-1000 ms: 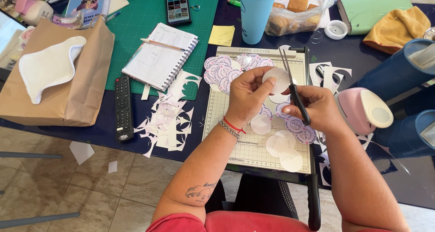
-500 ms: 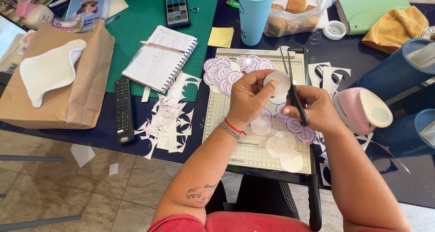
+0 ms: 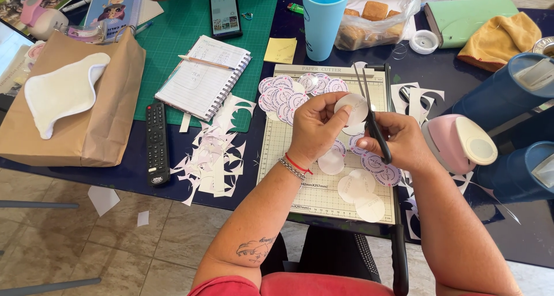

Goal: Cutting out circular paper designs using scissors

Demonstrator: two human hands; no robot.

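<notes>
Little has changed over the last second: the left hand (image 3: 314, 128) pinches the white paper circle (image 3: 352, 108) as before, and the right hand (image 3: 398, 141) stays closed in the scissors (image 3: 372, 120), blades up and set at the circle's right edge; the disc seems only slightly turned between the fingers, so the trimming looks to be mid-way rather than done.

Going left to right: at the left of the frame a brown paper bag (image 3: 86, 128) lies flat and creased, with a soft white padded shape (image 3: 60, 94) on it; beside it a black remote control (image 3: 154, 143), hard and glossy; above that a green cutting mat (image 3: 190, 36) carries a spiral notebook (image 3: 202, 76) with a pencil and a dark phone (image 3: 225, 16); below the notebook lies a heap of jagged white paper scraps (image 3: 210, 157); in the centre the gridded paper cutter (image 3: 288, 157) holds printed round stickers (image 3: 283, 97) at its top and plain cut discs (image 3: 355, 186) lower down; at the top stands a smooth blue plastic cup (image 3: 323, 16) and a clear bag of bread (image 3: 375, 19); to the right sits a rounded pink punch (image 3: 456, 143), then folded green and mustard cloth at upper right.
</notes>
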